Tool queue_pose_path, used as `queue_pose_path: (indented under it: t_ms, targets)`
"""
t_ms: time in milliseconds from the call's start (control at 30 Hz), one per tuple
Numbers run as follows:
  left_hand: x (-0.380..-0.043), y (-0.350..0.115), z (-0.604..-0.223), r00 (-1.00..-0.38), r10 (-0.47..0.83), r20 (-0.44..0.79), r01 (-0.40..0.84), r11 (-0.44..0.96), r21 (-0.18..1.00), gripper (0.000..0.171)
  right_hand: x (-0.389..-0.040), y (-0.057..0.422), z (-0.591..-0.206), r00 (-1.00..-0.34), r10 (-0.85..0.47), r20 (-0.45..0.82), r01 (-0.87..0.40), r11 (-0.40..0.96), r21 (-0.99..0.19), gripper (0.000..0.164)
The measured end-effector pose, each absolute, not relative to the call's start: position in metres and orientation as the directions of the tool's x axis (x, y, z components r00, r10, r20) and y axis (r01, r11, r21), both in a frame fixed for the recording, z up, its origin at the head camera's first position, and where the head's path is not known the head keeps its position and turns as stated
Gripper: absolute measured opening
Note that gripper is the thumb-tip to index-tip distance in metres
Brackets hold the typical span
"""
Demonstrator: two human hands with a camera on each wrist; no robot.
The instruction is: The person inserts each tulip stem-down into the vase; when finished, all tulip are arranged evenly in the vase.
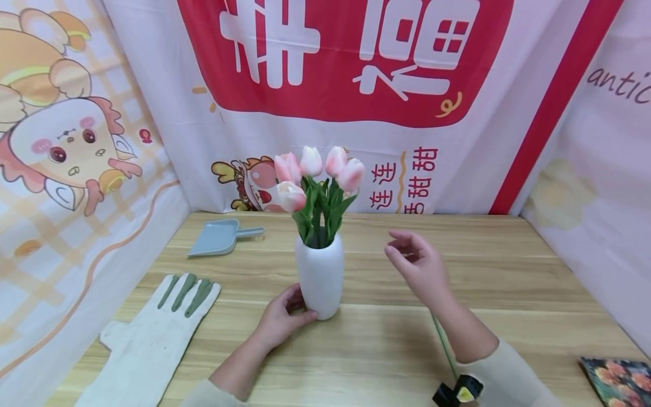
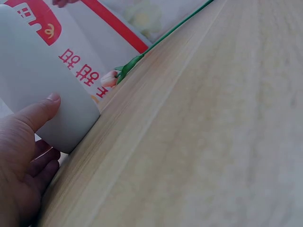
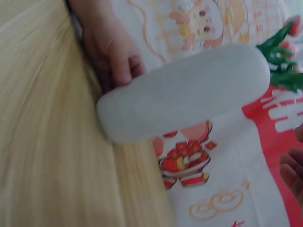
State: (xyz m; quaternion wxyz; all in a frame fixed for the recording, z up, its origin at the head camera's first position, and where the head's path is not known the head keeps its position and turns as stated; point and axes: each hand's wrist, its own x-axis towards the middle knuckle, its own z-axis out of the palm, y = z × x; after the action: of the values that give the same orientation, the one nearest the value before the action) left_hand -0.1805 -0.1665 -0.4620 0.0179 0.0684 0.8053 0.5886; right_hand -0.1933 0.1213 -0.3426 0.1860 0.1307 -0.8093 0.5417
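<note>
A white vase (image 1: 320, 280) stands upright on the wooden table, holding several pink-and-white tulips (image 1: 325, 198) with green leaves. My left hand (image 1: 283, 317) grips the vase low on its left side, and in the left wrist view its thumb lies across the wall near the base. Off to the right of the vase, my right hand (image 1: 419, 264) is raised with fingers loosely bent and nothing in them. A single tulip (image 2: 124, 71) lies on the table in the left wrist view. In the head view its green stem (image 1: 443, 343) passes under my right forearm, which hides its flower.
A light blue dustpan (image 1: 216, 237) lies at the back left of the table. Nearer on the left is a white glove (image 1: 147, 345) with green-grey fingers. A flower-printed item (image 1: 621, 380) sits at the right front edge. Printed cloth walls (image 1: 407, 135) enclose the table's back and sides.
</note>
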Motion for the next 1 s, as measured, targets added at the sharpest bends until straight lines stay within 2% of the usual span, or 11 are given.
queue_pose_path:
  t_ms: [367,700,1000]
  targets:
    - [-0.182,-0.166,-0.464,-0.991,0.122,0.055,0.090,0.310,0.947,0.061,-0.196,0.166,-0.390,-0.945,0.073,0.320,-0.240,0.510,-0.826,0.029]
    - [-0.181,-0.167,-0.464,-0.989,0.131,0.065,0.103,0.309,0.945,0.062,-0.199,0.190,-0.426,-0.975,0.085,0.206,-0.114,0.605,-0.788,0.036]
    - [-0.180,-0.166,-0.462,-0.990,0.131,0.054,0.089,0.283,0.955,0.061,-0.205,0.201,-0.443,-0.995,0.061,0.083,-0.020,0.679,-0.733,0.040]
